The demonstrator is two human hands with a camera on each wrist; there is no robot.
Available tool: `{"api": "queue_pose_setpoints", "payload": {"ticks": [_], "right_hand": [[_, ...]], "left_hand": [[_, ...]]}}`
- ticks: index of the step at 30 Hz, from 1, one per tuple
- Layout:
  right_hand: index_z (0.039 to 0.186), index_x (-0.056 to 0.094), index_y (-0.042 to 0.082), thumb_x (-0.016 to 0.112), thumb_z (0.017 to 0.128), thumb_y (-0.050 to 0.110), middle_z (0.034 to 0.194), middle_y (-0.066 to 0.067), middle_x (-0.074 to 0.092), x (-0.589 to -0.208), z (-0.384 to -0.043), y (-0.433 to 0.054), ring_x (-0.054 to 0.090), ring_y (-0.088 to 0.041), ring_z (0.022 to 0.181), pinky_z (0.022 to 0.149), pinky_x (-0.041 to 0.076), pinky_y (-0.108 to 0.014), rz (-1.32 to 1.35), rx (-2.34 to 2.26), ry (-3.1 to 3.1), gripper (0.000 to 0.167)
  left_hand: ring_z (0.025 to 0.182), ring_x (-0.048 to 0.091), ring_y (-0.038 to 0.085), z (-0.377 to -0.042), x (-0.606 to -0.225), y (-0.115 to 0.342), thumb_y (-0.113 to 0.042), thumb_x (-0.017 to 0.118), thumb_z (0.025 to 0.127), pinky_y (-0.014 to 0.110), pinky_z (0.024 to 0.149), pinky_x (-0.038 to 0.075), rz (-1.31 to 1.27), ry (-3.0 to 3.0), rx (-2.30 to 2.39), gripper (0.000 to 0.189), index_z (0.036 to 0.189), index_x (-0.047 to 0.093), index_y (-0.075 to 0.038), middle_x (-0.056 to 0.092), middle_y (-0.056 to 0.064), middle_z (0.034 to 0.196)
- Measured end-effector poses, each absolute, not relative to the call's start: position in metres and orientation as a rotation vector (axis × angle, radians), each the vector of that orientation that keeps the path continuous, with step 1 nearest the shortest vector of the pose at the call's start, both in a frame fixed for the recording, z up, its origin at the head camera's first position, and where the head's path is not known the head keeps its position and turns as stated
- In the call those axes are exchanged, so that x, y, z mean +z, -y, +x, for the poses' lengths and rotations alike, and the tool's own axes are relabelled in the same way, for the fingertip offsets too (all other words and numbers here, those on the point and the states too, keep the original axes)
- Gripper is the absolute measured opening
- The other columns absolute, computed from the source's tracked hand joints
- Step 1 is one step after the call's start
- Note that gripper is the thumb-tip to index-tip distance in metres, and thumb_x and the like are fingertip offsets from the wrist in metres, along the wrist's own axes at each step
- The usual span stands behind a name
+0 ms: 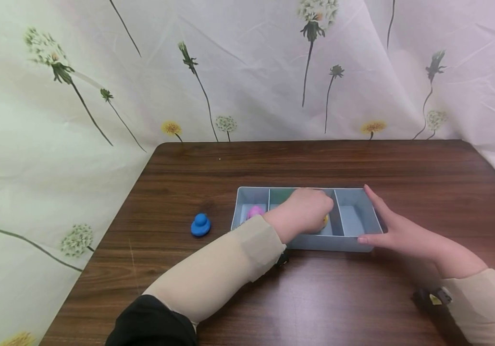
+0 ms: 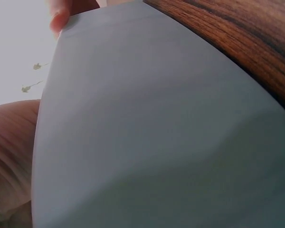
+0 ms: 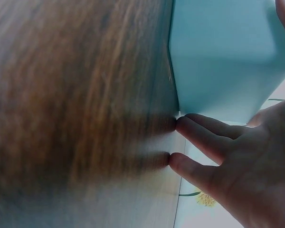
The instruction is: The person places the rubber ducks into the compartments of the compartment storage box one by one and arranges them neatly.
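A light blue divided tray (image 1: 329,243) lies on the table. My left hand (image 1: 303,211) reaches down into its middle compartment with curled fingers. Beside those fingers peeks a small yellow object (image 1: 326,220), which they appear to grip; most of it is hidden. In the left compartment sits a pink object (image 1: 254,211), partly covered by my left arm. My right hand (image 1: 396,230) holds the tray's right end, thumb at the near wall and a finger at the far corner. Seen from the right wrist, other fingers (image 3: 204,137) stretch along its end. Left of the tray stands a small blue toy (image 1: 201,225).
The dark wood-grain table (image 1: 316,298) runs back to a white cloth (image 1: 256,72) printed with dandelions. The tray's right compartment (image 1: 353,218) shows its bare floor. One divider (image 1: 338,216) stands just right of my left hand.
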State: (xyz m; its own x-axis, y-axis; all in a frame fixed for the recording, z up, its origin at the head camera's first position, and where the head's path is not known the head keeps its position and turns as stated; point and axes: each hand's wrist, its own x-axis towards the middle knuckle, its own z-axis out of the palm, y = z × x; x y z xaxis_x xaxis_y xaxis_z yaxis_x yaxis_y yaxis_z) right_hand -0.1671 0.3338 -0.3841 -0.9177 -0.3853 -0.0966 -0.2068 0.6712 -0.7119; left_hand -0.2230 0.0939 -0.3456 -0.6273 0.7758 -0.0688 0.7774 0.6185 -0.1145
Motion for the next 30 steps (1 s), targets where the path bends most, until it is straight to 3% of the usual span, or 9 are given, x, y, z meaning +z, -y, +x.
{"api": "queue_pose_setpoints", "payload": {"ticks": [13, 21, 25, 30], "right_hand": [[0.155, -0.014, 0.037, 0.074, 0.088, 0.037, 0.159, -0.027, 0.004, -0.386, -0.169, -0.33, 0.021, -0.051, 0.136, 0.1, 0.026, -0.072, -0.475, -1.079, -2.633, 0.11], [0.154, -0.015, 0.039, 0.073, 0.088, 0.038, 0.159, -0.027, 0.003, -0.387, -0.169, -0.33, 0.02, -0.053, 0.135, 0.097, 0.026, -0.074, -0.443, -1.074, -2.616, 0.11], [0.154, -0.016, 0.039, 0.073, 0.088, 0.038, 0.159, -0.027, 0.002, -0.387, -0.169, -0.33, 0.019, -0.053, 0.136, 0.098, 0.025, -0.074, -0.425, -1.067, -2.614, 0.11], [0.153, -0.017, 0.041, 0.073, 0.088, 0.036, 0.159, -0.026, 0.0, -0.387, -0.168, -0.333, 0.018, -0.053, 0.136, 0.098, 0.024, -0.075, -0.41, -1.067, -2.621, 0.111]], "left_hand": [[0.072, 0.046, 0.013, -0.223, -0.341, -0.083, -0.014, 0.065, 0.088, 0.027, 0.061, 0.04, 1.29, -2.778, -0.026, 0.003, 0.086, 0.063, -0.013, 0.055, -0.001, 0.084], [0.102, 0.057, 0.012, -0.224, -0.291, -0.035, -0.027, 0.071, 0.092, 0.031, 0.086, 0.048, 1.132, -2.793, 0.305, 0.033, 0.121, 0.067, -0.013, 0.063, -0.001, 0.115], [0.092, 0.059, 0.013, -0.229, -0.269, 0.02, -0.021, 0.072, 0.089, 0.032, 0.084, 0.048, 1.047, -2.883, 0.506, 0.023, 0.11, 0.07, -0.012, 0.066, -0.002, 0.103], [0.083, 0.06, 0.02, -0.236, -0.268, 0.086, -0.019, 0.072, 0.088, 0.038, 0.078, 0.048, 0.777, -2.994, 0.595, 0.015, 0.099, 0.072, -0.009, 0.067, 0.002, 0.091]]}}
